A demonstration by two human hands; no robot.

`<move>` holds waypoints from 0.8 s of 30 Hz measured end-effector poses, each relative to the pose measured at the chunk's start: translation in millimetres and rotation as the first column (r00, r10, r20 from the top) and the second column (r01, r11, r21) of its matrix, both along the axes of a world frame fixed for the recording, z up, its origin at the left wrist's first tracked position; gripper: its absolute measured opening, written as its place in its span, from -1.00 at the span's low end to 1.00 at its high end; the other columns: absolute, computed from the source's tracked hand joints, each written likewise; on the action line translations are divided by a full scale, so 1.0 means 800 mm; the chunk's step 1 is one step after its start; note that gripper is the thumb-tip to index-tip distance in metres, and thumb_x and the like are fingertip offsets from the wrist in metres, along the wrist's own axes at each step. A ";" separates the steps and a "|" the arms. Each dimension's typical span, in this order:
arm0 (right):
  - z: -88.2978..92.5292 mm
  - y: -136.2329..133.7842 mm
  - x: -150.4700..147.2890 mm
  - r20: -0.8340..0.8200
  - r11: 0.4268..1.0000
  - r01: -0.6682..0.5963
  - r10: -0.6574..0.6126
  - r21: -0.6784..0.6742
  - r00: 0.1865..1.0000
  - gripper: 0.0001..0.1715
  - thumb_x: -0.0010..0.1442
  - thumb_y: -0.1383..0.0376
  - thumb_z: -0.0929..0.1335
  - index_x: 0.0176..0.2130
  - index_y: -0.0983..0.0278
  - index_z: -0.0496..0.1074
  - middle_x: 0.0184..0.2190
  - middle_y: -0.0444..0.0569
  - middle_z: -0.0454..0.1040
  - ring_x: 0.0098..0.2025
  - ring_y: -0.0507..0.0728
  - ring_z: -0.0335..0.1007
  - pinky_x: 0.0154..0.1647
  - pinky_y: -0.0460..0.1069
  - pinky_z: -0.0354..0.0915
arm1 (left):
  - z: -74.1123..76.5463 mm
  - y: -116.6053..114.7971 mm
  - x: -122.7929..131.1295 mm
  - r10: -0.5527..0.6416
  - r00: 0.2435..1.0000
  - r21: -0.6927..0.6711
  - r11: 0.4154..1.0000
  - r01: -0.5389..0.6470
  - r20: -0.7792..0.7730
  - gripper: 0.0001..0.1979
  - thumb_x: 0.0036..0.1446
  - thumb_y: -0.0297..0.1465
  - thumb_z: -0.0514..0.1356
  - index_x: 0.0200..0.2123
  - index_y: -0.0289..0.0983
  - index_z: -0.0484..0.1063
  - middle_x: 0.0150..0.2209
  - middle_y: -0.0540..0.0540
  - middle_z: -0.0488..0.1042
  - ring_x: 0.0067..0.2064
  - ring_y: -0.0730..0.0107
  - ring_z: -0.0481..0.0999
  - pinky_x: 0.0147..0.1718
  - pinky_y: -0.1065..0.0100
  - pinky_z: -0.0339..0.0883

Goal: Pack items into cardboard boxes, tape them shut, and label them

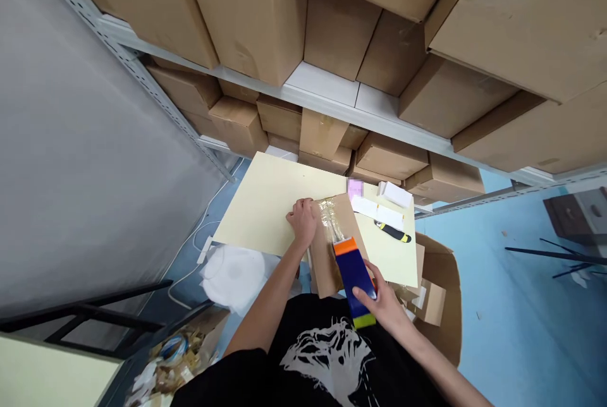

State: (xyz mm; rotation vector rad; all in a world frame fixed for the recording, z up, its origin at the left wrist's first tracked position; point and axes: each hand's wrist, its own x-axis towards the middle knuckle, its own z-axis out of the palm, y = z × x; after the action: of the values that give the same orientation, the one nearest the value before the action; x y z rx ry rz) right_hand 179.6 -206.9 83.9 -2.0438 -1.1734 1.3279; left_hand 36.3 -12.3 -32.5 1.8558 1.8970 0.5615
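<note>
Right hand (382, 306) clenched around one blue packing-tape dispenser (353, 274), its orange head against the near end of a cardboard parcel (334, 249), its yellow-green end toward the body. Left hand (302, 220) palm-down on the parcel's left side, fingers lightly curled, resting and not grasping. Only one parcel, lying across the near edge of a pale yellow counter (270, 205) and overhanging it, with a wrinkled strip of clear packing tape (329, 217) along its top. Wide stretch of counter left of the left hand. Just right of the parcel, one black-and-yellow utility knife (392, 231) and white papers (377, 213); farther, one white box (394, 194) and a blurred pink patch (355, 188). Below the counter's right edge, one open cardboard carton (443, 306) on the blue floor (502, 280). Farthest, a metal shelf (322, 94) loaded with brown cartons (332, 28), too many and too hidden for an exact count.
</note>
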 end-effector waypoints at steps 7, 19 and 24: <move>-0.014 -0.031 -0.003 0.016 0.996 0.094 -0.094 0.001 0.995 -0.29 0.12 0.01 0.30 0.20 0.16 0.16 -0.12 -0.02 0.53 -0.18 0.21 0.49 -0.21 0.05 0.40 | -0.001 0.002 -0.005 -0.059 0.998 0.043 0.997 0.059 -0.018 -0.57 0.12 -0.60 -0.09 0.01 -0.19 0.30 0.03 -0.20 0.38 0.03 0.16 0.34 -0.09 0.06 0.16; -0.030 -0.034 -0.016 -0.068 0.979 0.204 -0.204 -0.006 0.976 -0.23 0.13 -0.02 0.30 0.25 0.14 0.09 0.08 0.01 0.39 -0.01 0.23 0.41 -0.11 0.10 0.38 | 0.013 -0.030 0.012 -0.821 0.530 0.152 0.508 0.848 -0.211 -0.52 0.29 -0.37 -0.20 0.25 -0.32 0.05 0.29 -0.13 0.08 0.32 0.32 -0.04 0.27 0.17 -0.16; -0.020 -0.027 -0.016 -0.089 0.978 0.208 -0.209 -0.022 0.974 -0.19 0.10 -0.02 0.33 0.23 0.21 0.12 0.05 0.06 0.41 0.01 0.24 0.39 -0.05 0.12 0.36 | 0.011 -0.032 0.014 -0.807 0.528 0.118 0.516 0.848 -0.266 -0.50 0.30 -0.36 -0.19 0.28 -0.31 0.01 0.31 -0.12 0.02 0.33 0.31 -0.08 0.28 0.15 -0.23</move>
State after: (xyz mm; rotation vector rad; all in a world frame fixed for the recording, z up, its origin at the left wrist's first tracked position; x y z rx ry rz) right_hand 166.6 -228.3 68.0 -2.0289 -0.8865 1.3123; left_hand 47.8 -38.1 -24.1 2.7369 0.7722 0.2718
